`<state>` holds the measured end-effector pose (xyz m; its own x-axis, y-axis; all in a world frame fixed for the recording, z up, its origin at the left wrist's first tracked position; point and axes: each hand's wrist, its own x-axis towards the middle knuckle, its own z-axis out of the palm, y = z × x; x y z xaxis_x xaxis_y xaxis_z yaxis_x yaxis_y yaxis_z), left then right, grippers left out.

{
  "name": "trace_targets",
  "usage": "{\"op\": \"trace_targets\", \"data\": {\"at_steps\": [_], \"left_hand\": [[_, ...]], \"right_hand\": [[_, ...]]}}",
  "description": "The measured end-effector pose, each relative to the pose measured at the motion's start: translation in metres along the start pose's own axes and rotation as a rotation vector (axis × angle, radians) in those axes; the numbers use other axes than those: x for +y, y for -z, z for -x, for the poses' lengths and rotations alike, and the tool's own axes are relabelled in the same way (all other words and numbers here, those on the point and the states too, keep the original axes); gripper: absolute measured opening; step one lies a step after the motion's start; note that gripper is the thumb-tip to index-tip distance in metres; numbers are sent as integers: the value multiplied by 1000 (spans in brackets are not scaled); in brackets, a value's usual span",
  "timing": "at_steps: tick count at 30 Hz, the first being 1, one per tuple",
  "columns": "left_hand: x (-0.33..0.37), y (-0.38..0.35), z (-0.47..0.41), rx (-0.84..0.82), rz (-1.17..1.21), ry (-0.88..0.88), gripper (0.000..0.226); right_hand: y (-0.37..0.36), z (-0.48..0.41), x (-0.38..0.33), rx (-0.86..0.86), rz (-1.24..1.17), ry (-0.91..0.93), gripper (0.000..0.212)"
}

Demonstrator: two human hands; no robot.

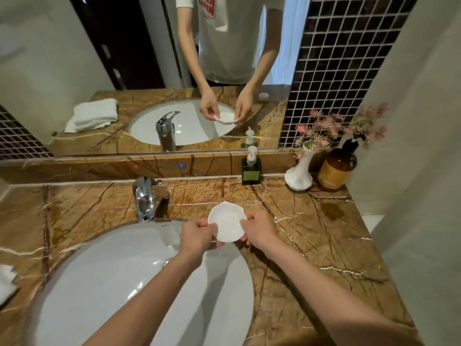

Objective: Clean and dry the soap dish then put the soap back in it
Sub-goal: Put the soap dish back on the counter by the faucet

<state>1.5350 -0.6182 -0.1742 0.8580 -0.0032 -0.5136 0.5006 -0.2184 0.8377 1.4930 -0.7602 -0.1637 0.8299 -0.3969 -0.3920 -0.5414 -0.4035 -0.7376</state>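
A white, shell-shaped soap dish (pixel 227 222) is held level over the far right rim of the sink, empty inside. My left hand (pixel 198 236) grips its left edge with thumb on top. On the opposite edge my right hand (pixel 259 229) pinches it the same way. A small white soap bar (pixel 263 96) shows only in the mirror, lying on the counter near the front edge beside the person's arm; the real bar is hidden from direct view.
The white basin (pixel 119 278) fills the lower left, with a chrome faucet (pixel 144 199) behind it. On the brown marble counter (pixel 324 233) stand a pump bottle (pixel 251 168), a white vase with pink flowers (pixel 299 176) and an amber bottle (pixel 336 168). A folded white towel (pixel 6 280) lies far left.
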Motion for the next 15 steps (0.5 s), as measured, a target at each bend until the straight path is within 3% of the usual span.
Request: {"op": "trace_targets", "data": {"at_steps": [6, 8, 12, 15], "left_hand": [[8, 14, -26, -35, -150, -22, 6], [13, 14, -36, -27, -195, -39, 13], [26, 7, -56, 5, -210, -62, 10], [31, -2, -66, 44, -214, -38, 11]], "right_hand": [[-8, -19, -6, -8, 77, 38, 29], [-11, -29, -9, 19, 60, 39, 32], [-16, -54, -21, 111, 47, -1, 18], [-18, -72, -26, 155, 115, -11, 28]]}}
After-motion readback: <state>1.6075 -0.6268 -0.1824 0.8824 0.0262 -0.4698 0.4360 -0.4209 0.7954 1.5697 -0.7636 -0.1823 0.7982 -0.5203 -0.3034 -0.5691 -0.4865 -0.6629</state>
